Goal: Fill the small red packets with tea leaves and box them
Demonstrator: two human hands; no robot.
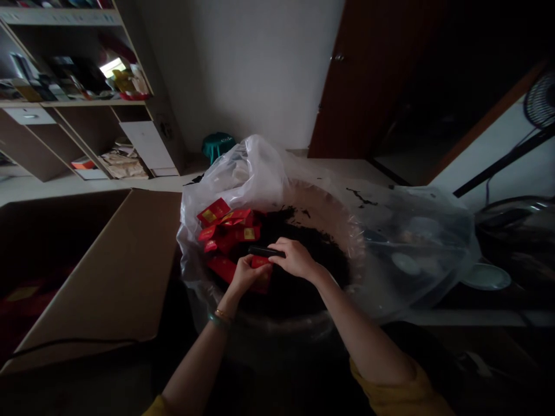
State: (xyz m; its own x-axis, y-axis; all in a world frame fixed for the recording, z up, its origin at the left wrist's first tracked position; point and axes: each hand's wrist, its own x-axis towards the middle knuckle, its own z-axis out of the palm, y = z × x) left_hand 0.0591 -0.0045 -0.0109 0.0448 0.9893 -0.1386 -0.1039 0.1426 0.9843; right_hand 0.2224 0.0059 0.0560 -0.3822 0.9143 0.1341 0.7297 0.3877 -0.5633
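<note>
My left hand (244,274) is closed on a small red packet (260,262) held over a round basin (347,231) lined with a clear plastic bag (255,167). My right hand (296,258) pinches a thin dark flat tool (265,251) right above the packet's top. The basin holds a dark loose mass (316,248), like dry tea leaves. Several red and gold packets (225,228) lie piled at the basin's left side. A bangle sits on my left wrist.
A large open cardboard box (108,271) stands on the left. Shelving (78,86) with clutter lines the back left wall. A brown door (364,75) is at the back, with a fan (540,104) and a metal bowl (515,231) on the right.
</note>
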